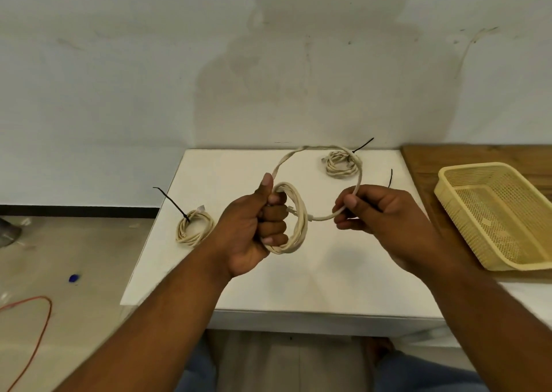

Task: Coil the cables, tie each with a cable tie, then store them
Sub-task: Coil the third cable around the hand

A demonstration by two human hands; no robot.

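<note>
A partly coiled cream cable (298,227) is gripped by the left hand (251,230) above a white table (298,281), its loose loop pinched by the right hand (376,212). A tied cream coil (191,240) is set at the table's left edge, a second tied coil (340,173) at its back.

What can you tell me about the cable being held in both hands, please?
The cream cable looks twisted and is partly coiled, untied. The left hand grips its few finished loops, thumb raised; the loose rest arcs up and round to the right hand, whose fingers pinch it near its end. It is held above the white table.
</note>
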